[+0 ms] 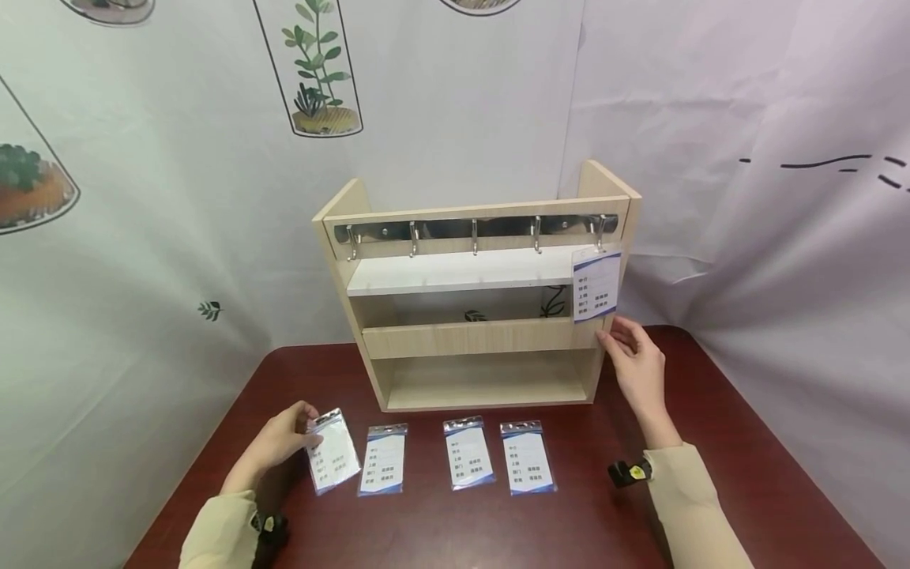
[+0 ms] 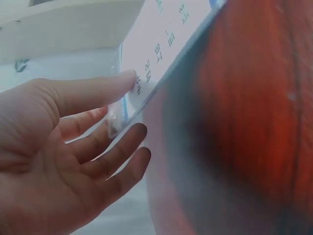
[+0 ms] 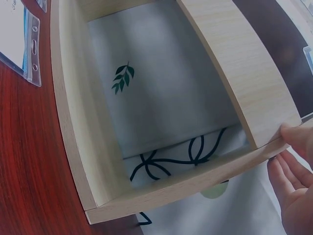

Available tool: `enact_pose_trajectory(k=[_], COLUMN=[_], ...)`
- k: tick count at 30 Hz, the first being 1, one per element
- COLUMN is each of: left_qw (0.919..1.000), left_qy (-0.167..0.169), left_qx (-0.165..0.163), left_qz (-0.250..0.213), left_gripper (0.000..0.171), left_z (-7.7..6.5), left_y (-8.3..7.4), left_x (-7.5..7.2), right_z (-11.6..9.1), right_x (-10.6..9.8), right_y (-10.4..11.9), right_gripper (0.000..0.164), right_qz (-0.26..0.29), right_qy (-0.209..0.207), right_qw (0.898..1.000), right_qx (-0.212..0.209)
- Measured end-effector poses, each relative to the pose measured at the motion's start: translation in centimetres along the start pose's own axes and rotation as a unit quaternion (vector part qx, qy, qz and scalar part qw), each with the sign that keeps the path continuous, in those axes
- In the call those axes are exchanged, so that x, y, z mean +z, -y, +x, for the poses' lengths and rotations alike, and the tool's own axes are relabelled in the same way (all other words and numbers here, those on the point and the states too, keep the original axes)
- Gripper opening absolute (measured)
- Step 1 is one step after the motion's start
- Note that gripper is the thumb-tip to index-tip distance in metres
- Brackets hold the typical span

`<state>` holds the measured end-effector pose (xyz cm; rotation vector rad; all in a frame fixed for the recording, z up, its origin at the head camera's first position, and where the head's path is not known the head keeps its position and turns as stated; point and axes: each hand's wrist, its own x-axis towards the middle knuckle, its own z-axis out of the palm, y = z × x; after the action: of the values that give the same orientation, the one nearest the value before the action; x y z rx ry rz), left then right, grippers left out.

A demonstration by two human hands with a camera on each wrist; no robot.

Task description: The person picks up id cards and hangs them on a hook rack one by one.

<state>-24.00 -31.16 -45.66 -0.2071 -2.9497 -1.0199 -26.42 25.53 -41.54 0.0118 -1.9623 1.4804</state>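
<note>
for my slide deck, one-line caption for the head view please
The left hand pinches one badge, the right hand grips the wooden rack, and another badge hangs from the rightmost hook.

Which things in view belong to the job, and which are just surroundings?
Likely the job's:
left grip and its badge
three laid-out badges
hanging badge
hook rail
wooden rack, held by right grip

Likely surroundings:
table
printed backdrop
wrist cameras

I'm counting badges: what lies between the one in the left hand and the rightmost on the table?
One badge and another badge lie there, as the head view shows.
</note>
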Motion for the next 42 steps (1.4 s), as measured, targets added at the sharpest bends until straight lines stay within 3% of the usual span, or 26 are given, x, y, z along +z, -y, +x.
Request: enact_pose_trajectory(k=[7,19,32,42], left_qw=[0.9992,0.9960,0.9889,0.9847], left_qy=[-0.020,-0.041,-0.056,-0.042], left_qx=[0.020,0.077,0.134,0.159], left_qz=[-0.030,-0.022,-0.033,-0.058], left_gripper=[0.027,0.016,0.015,0.015], left_z=[0.2,0.2,0.1,0.2], left_y=[-1.1,-4.5,-7.9,-9.6], left_x=[-0.4,-0.4,0.0,0.8], right_z=[0.1,0.0,0.2,-0.7], right_x=[0.0,0.0,0.0,-0.1], right_y=[0.0,0.0,0.0,2.8], right_gripper=[0.040,0.039,0.039,0.038], right_qz=[-0.003,-0.003,-0.013,-0.012], right_qy=[0.001,0.001,0.007,0.010], right_qw=[1.000,1.000,1.000,1.000], right_qx=[0.003,0.004,0.025,0.027])
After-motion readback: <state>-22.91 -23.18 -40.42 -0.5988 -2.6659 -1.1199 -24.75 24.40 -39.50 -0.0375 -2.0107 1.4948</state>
